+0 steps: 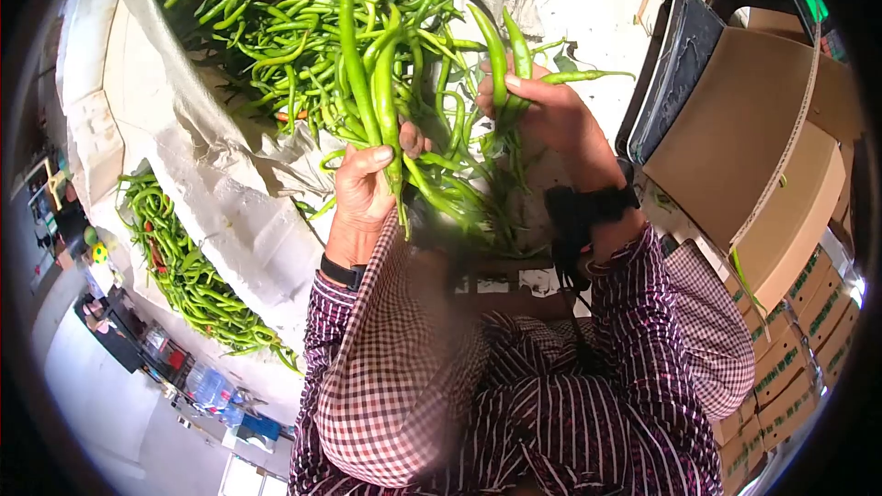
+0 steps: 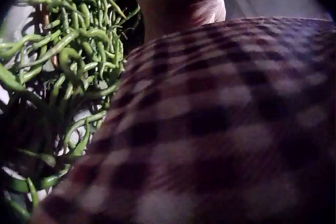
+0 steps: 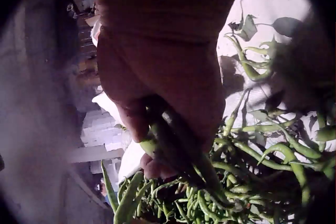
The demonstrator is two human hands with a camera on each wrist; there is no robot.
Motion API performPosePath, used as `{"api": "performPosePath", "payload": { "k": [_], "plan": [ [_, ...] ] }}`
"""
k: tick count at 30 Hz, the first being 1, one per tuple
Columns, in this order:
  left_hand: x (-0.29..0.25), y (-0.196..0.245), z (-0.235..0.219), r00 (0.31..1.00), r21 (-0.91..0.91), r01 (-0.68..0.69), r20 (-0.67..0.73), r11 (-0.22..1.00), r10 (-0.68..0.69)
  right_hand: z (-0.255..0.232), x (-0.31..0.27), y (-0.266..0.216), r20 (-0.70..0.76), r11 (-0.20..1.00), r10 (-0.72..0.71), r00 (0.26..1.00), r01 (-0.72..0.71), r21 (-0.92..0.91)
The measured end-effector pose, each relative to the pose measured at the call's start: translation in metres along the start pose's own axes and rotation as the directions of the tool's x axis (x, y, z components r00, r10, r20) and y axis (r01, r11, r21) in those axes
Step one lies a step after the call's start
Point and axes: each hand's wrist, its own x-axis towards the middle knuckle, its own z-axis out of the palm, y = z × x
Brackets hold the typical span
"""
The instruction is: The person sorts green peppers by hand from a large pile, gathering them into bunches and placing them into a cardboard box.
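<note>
Long green chili peppers [image 1: 386,92] stand up from my left hand [image 1: 367,188], which grips them near their lower ends, thumb across the front. My right hand [image 1: 560,119] pinches a few more green chili peppers [image 1: 497,55] between thumb and fingers, a short way to the right. In the right wrist view that hand [image 3: 157,72] is in shadow, its fingers curled round the peppers [image 3: 123,203]. The left wrist view is mostly filled by a checked trouser leg [image 2: 210,129], and the left fingers are hidden there.
A big heap of green chili peppers [image 1: 266,46] lies in a pale sack [image 1: 175,83] ahead. Another pepper heap [image 1: 188,266] is at the left. On the right, an open cardboard box [image 1: 726,129] sits by a scale with a display [image 1: 815,5]; stacked cartons [image 1: 790,349] stand behind.
</note>
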Motion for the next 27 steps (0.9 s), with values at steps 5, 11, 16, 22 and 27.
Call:
{"api": "performPosePath", "payload": {
  "k": [5, 11, 16, 22, 27],
  "plan": [
    [-0.012, 0.027, 0.043, 0.989, 0.047, -0.127, 0.081, 0.991, 0.123, 0.029, -0.022, -0.015, 0.074, 0.99, -0.138, 0.988, 0.14, -0.025],
    [-0.029, 0.063, 0.094, 0.976, 0.185, -0.117, 0.203, 0.976, 0.079, 0.065, -0.054, -0.032, 0.123, 0.964, -0.216, 0.969, 0.191, 0.185],
    [-0.05, 0.092, 0.144, 0.962, 0.258, -0.128, 0.269, 0.958, 0.056, 0.108, -0.1, -0.048, 0.072, 0.946, -0.288, 0.955, 0.272, 0.178],
    [-0.088, 0.128, 0.194, 0.941, 0.358, -0.128, 0.337, 0.925, 0.0, 0.136, -0.143, -0.049, 0.034, 0.911, -0.404, 0.914, 0.398, 0.108],
    [-0.136, 0.137, 0.239, 0.94, 0.605, -0.211, 0.34, 0.768, -0.009, 0.16, -0.174, -0.051, 0.018, 0.88, -0.419, 0.908, 0.402, 0.253]
  ]
}}
